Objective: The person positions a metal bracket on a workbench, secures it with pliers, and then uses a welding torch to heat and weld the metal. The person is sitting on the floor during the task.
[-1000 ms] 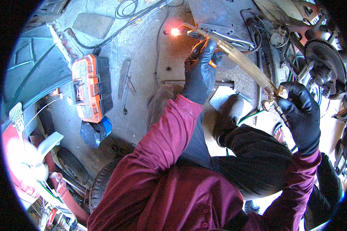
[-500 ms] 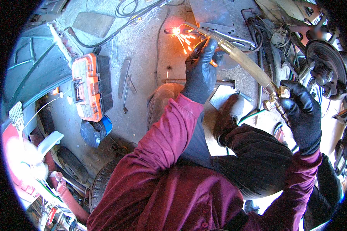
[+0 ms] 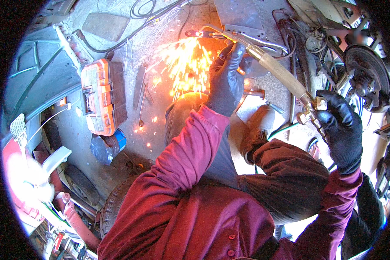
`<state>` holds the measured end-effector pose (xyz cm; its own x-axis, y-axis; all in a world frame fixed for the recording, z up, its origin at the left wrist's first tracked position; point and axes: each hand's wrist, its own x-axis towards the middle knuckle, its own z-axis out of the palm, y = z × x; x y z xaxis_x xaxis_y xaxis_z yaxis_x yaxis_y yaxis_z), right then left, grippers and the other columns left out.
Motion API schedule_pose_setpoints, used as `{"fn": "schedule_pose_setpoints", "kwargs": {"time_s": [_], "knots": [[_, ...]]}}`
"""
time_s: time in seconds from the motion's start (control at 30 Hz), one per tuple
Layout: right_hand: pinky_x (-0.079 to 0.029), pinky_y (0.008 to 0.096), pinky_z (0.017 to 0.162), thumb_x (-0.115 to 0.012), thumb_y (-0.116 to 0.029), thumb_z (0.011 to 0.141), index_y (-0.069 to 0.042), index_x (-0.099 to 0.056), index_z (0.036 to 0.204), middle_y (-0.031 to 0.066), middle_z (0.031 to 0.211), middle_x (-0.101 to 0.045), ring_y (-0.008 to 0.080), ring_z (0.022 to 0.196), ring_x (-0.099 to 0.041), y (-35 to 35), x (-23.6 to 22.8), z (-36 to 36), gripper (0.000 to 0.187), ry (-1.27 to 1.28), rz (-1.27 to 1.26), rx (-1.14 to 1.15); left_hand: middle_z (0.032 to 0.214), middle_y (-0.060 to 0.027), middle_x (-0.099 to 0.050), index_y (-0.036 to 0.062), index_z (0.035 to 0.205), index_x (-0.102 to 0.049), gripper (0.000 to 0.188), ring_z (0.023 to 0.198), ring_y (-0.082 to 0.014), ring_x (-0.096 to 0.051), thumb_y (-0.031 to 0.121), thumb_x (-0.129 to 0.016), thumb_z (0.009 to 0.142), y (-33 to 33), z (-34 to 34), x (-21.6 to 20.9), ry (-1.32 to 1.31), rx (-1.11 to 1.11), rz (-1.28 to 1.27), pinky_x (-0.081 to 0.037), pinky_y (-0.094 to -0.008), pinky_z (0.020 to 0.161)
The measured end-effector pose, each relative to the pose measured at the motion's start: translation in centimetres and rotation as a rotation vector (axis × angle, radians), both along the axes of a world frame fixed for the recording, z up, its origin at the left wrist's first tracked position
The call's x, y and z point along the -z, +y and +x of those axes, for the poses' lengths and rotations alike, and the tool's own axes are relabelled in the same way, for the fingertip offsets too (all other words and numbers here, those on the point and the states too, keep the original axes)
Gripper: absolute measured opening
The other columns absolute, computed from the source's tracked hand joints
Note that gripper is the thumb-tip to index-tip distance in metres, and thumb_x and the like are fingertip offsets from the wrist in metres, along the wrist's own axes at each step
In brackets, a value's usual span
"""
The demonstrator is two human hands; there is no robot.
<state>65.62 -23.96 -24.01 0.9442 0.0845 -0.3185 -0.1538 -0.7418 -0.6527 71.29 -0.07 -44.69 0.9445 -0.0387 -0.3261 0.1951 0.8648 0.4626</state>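
A brass cutting torch (image 3: 281,73) slants across the upper right, its bent tip over a dark metal strip with holes (image 3: 191,33). Where the tip meets the strip there is a bright glow, and a wide spray of sparks (image 3: 186,60) falls toward me. My left hand (image 3: 227,80), in a black glove, is closed beside the torch's front end, its fingers touching it. An orange-handled tool (image 3: 241,70) pokes out of that hand; its kind is mostly hidden. My right hand (image 3: 340,125), also gloved, grips the torch's rear end by the brass valve knobs (image 3: 320,103).
An orange and black toolbox (image 3: 102,97) stands on the concrete floor to the left, with a blue roll (image 3: 108,147) beside it. Cables (image 3: 147,17) loop at the top. A brake disc (image 3: 366,69) and metal parts crowd the right. My knee is close under the sparks.
The small glow with a few sparks has grown into a broad shower spreading down and left over the floor. Both hands and the torch have hardly moved.
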Motion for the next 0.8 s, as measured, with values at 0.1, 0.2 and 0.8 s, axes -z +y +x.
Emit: {"fn": "schedule_pose_setpoints", "kwargs": {"time_s": [0.1, 0.2, 0.8], "knots": [[-0.051, 0.0326, 0.092, -0.073, -0.03, 0.099, -0.004, -0.069, 0.13, 0.0067, 0.114, -0.072, 0.0142, 0.101, -0.063, -0.1, 0.0, 0.0, 0.041, 0.002, 0.005, -0.008, 0.108, -0.0024, -0.074, 0.0128, 0.113, -0.073, 0.021, 0.104, -0.0175, -0.069, 0.031, -0.068, 0.103, -0.1, 0.1, 0.2, -0.026, -0.002, 0.007, -0.054, -0.0415, 0.098], [-0.05, 0.0313, 0.092, -0.075, -0.024, 0.098, -0.005, -0.07, 0.13, 0.0061, 0.117, -0.072, 0.0138, 0.102, -0.063, -0.1, 0.1, 0.0, 0.038, -0.019, 0.015, -0.008, 0.111, -0.0025, -0.074, 0.0128, 0.116, -0.072, 0.021, 0.105, -0.018, -0.069, 0.03, -0.068, 0.104, -0.2, 0.1, 0.5, -0.023, -0.006, -0.014, -0.054, -0.0416, 0.098], [-0.049, 0.026, 0.074, -0.081, -0.005, 0.087, -0.005, -0.072, 0.115, 0.0006, 0.1, -0.07, 0.0083, 0.081, -0.058, 1.6, -1.3, -0.5, 0.03, -0.092, 0.005, 0.014, 0.124, -0.0013, -0.071, 0.0154, 0.124, -0.069, 0.026, 0.117, -0.0197, -0.066, 0.03, -0.068, 0.103, 0.1, -0.7, 0.3, -0.071, 0.014, 0.078, -0.052, -0.048, 0.106]]}}
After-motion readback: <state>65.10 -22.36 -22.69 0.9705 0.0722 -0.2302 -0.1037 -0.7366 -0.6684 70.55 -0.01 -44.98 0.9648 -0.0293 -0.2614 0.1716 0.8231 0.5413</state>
